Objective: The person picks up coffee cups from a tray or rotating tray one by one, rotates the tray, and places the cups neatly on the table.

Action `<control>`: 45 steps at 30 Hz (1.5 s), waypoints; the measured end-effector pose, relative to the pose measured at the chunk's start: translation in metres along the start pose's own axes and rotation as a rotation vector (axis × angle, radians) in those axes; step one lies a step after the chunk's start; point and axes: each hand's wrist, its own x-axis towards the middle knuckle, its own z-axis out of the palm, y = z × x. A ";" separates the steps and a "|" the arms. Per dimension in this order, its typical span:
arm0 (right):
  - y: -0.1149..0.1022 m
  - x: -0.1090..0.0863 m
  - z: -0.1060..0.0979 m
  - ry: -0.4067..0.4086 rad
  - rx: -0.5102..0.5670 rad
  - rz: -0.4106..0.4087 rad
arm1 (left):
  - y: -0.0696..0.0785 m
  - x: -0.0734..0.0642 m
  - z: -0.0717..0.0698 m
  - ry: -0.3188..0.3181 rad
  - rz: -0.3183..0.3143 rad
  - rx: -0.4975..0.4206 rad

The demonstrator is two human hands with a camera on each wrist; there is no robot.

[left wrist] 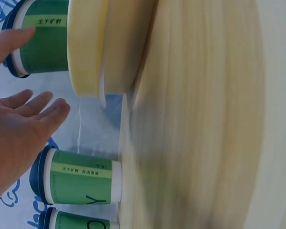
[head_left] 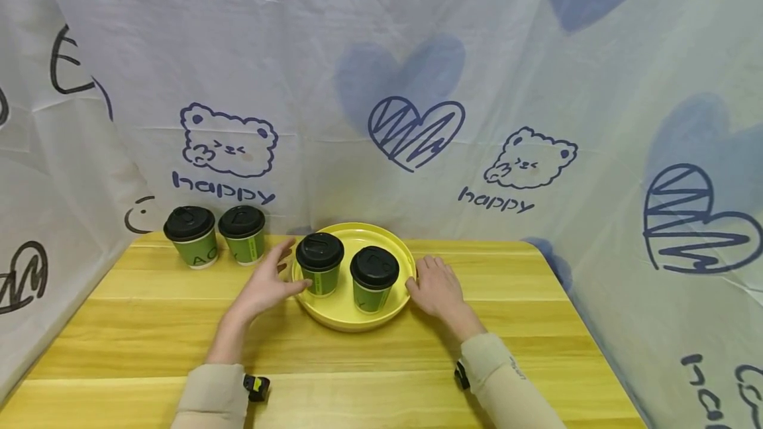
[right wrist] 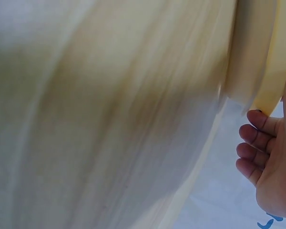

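Observation:
A round yellow tray [head_left: 352, 324] carries two green paper cups with black lids, a left cup [head_left: 324, 281] and a right cup [head_left: 371, 298]. My left hand [head_left: 265, 288] is spread beside the left cup, thumb in front of it and the other fingers off to its side. In the left wrist view those fingers stand apart from the green cup [left wrist: 46, 44], while the thumb overlaps it. At the tray's right edge my right hand [head_left: 438, 288] pinches the rim between thumb and fingers. The right wrist view has the bent fingers right at the yellow rim [right wrist: 271, 90].
Two more lidded green cups, an outer cup [head_left: 199, 249] and an inner cup [head_left: 244, 247], stand at the table's back left. The wooden table [head_left: 357, 376] ends against a white patterned cloth [head_left: 322, 85]. Beneath the tray's rim shows a tan base [left wrist: 126, 45].

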 end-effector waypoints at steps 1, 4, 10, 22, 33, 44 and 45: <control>0.000 0.000 0.000 -0.002 0.001 0.002 | 0.000 0.001 0.001 -0.005 0.011 -0.009; -0.001 0.000 -0.001 -0.004 0.003 0.004 | 0.001 0.005 0.007 -0.012 0.028 -0.042; -0.002 0.000 -0.002 -0.010 0.009 0.003 | 0.001 0.011 0.017 0.013 -0.007 -0.085; -0.004 0.001 -0.004 0.021 -0.007 -0.009 | 0.001 0.016 0.025 0.071 0.002 -0.067; -0.003 0.000 -0.003 0.021 -0.005 -0.011 | 0.001 0.017 0.027 0.078 -0.027 -0.063; 0.002 -0.002 0.002 0.024 0.004 -0.016 | 0.004 0.015 0.029 0.080 -0.009 -0.102; 0.002 -0.002 0.002 0.020 0.004 -0.015 | 0.005 0.015 0.028 0.082 -0.006 -0.105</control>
